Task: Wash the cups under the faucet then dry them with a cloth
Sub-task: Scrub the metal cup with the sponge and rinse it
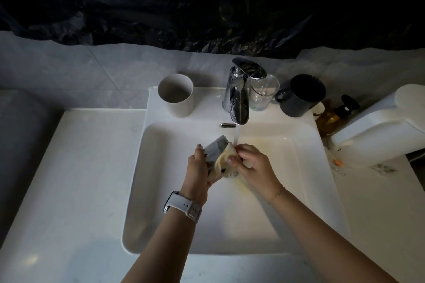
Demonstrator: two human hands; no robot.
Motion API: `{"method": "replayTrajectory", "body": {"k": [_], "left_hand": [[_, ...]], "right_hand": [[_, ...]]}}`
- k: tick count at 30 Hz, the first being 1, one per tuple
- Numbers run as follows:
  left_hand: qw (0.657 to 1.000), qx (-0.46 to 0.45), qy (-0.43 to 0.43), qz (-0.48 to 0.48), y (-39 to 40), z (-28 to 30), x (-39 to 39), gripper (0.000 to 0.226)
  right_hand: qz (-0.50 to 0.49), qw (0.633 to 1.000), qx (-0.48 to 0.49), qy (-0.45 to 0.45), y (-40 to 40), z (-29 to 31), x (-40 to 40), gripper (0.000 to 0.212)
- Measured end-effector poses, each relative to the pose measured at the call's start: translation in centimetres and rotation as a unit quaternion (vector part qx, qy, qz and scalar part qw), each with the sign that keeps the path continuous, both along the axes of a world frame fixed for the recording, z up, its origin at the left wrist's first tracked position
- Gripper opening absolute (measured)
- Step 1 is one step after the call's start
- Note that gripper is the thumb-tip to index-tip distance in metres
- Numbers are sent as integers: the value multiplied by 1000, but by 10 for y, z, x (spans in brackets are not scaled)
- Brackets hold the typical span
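Now our left hand (198,165) grips a grey cup (215,150) over the sink (305,167), while our right hand (252,163) pinches a cloth (226,163) against it (faucet (236,99) running).

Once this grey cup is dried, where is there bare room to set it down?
The white counter left of the sink is bare. It is crowded behind the sink: beige cup, faucet, glass, dark mug. Bottle and litter sit to the right.

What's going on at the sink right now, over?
Left hand grips grey cup over sink. Right hand presses cloth against it. Faucet running beside them. Nothing in the way.
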State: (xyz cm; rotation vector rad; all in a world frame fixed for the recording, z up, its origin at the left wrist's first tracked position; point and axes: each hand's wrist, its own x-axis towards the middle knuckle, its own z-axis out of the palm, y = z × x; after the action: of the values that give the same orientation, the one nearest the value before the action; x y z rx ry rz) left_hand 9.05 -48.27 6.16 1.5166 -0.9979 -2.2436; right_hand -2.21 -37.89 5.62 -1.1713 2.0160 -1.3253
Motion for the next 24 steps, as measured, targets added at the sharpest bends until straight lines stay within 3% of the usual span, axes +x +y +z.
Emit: {"method": "replayTrajectory", "body": {"k": [2, 5, 7, 10, 13, 15, 18, 21, 22, 24], "left_hand": [[999, 23, 12, -31, 1, 6, -3, 50], [996, 41, 24, -77, 1, 11, -9, 54], [995, 21, 22, -90, -1, 19, -15, 51], [989, -72, -11, -128, -6, 29, -23, 40], [965, -179, -60, -184, -7, 31, -23, 15], [948, -227, -81, -206, -7, 30, -20, 13], [954, -231, -73, -177, -3, 19, -16, 25], [912, -339, -92, -212, 2, 3, -13, 31], [904, -357, -95, -213, 2, 2, -13, 30], [913, -347, -91, -197, -4, 5, -16, 30]], "right_hand": [[23, 997, -9, -76, -3, 4, -3, 23], [43, 994, 5, -96, -8, 14, -14, 35], [65, 990, 35, -120, -10, 20, -22, 28], [73, 965, 91, -236, -11, 22, -22, 16], [42, 933, 109, -340, -14, 17, -14, 30], [24, 913, 101, -395, -18, 17, -10, 36], [-26, 860, 117, -497, -23, 17, -11, 34], [-87, 771, 133, -617, -28, 20, -12, 18], [-95, 770, 126, -618, -28, 18, -12, 16], [-67, 818, 99, -562, -28, 15, -8, 16]]}}
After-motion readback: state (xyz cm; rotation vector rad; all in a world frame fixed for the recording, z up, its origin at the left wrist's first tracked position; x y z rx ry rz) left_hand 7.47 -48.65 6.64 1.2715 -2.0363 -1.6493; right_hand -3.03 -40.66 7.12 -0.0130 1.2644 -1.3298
